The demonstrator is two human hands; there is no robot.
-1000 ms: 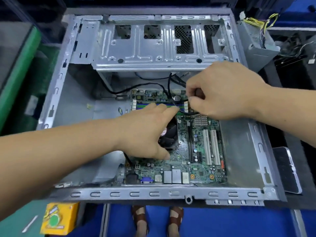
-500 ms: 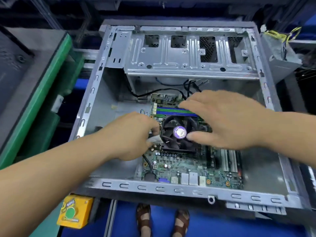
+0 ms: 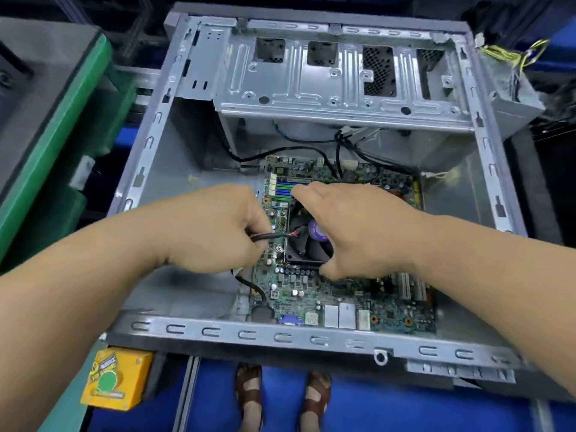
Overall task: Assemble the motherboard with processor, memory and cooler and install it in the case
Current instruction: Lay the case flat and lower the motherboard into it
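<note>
Two hands work over the board (image 3: 327, 300), which lies flat on the floor of the open case (image 3: 311, 338) at the centre of the frame, its ports against the near wall. A second ago both hands were higher on the board, fingers pinched together around the thin black wires near the coloured memory slots (image 3: 285, 191). Now the left hand (image 3: 215, 229) has dropped to the left edge of the fan (image 3: 307, 241) and curls round a thick black cable (image 3: 268, 236), whose bared red and dark wires point at the fan. The right hand (image 3: 358, 232) has flattened out: its fingers are spread and relaxed over the fan, fingertips towards the memory slots, thumb at the fan's near edge, clamped on nothing.

The shift suggests that the wiring at the top of the board is settled and the fan's own lead is the matter in hand. With the cooler seated and the board in the case, the task looks far along; plugging this lead into its header probably comes next. The header itself cannot be made out beneath the hands.
</note>
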